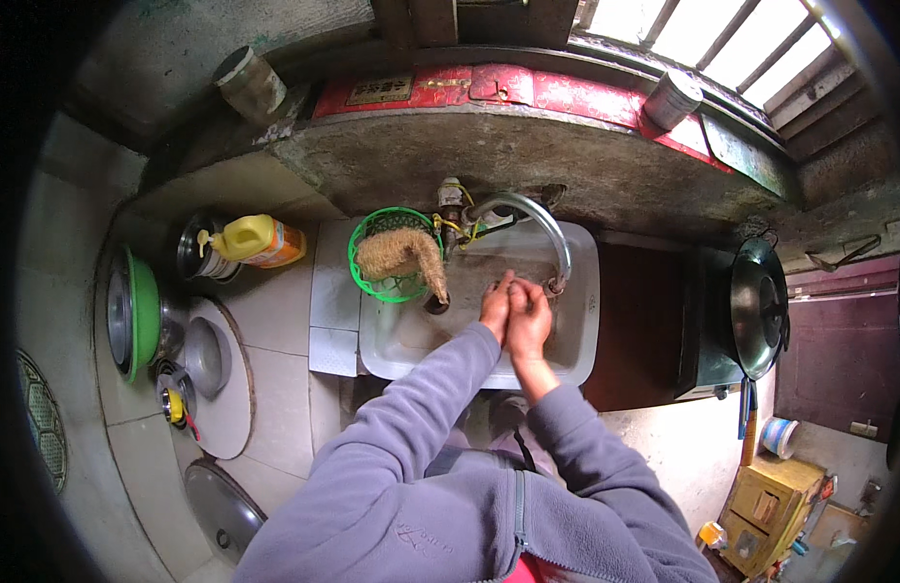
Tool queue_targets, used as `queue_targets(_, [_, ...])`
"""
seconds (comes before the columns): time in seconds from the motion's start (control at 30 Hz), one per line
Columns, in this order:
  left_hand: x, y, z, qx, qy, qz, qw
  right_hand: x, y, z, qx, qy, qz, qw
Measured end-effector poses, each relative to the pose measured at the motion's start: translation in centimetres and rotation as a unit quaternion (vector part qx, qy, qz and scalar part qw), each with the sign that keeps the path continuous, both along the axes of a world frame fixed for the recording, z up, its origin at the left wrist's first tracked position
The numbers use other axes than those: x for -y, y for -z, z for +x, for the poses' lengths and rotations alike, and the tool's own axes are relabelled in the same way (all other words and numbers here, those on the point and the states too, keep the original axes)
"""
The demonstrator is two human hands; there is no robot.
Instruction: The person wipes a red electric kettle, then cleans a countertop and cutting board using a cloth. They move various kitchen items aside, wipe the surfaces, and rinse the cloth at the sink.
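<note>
Over the white ceramic sink [413, 339], my left hand [496, 306] and my right hand [530, 317] are together, touching at palms and fingers. They are just left of and below the spout of the curved metal faucet [556, 233]. Whether anything lies between the palms is hidden, and running water cannot be made out. A green plastic basket [357, 273] sits at the sink's upper left, with a tan fibrous loofah [392, 251] in it whose end hangs over the rim towards the drain hole [437, 303].
Left on the tiled counter [279, 350] are a yellow pump bottle [257, 240], a green basin [144, 313] and a round board [238, 408] bearing a metal bowl [204, 357]. At right, a wok [757, 306] stands on a stove [701, 364]. A tin can [672, 98] is on the ledge.
</note>
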State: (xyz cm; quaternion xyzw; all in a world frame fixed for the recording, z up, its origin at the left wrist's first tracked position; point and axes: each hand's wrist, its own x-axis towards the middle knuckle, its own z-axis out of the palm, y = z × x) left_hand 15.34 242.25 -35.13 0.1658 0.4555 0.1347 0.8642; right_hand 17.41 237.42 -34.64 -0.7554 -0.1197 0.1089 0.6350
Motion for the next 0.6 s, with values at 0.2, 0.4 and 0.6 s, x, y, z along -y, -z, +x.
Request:
queue_targets(0.2, [-0.6,0.4,-2.5,0.072,0.054,-0.050,0.995,1.9,3.7,8.9,-0.337,0.008,0.070,0.939])
queue_targets(0.4, [-2.1,0.9,-3.9,0.003,-0.008,0.013,1.000,3.9,-0.2,4.5,-0.265,-0.228,0.058,0.935])
queue_targets(0.6, [1.8,-1.6,-0.1,-0.047,-0.086,-0.057,0.994,1.0,-1.3,3.5,-0.077,-0.057,-0.075,0.993])
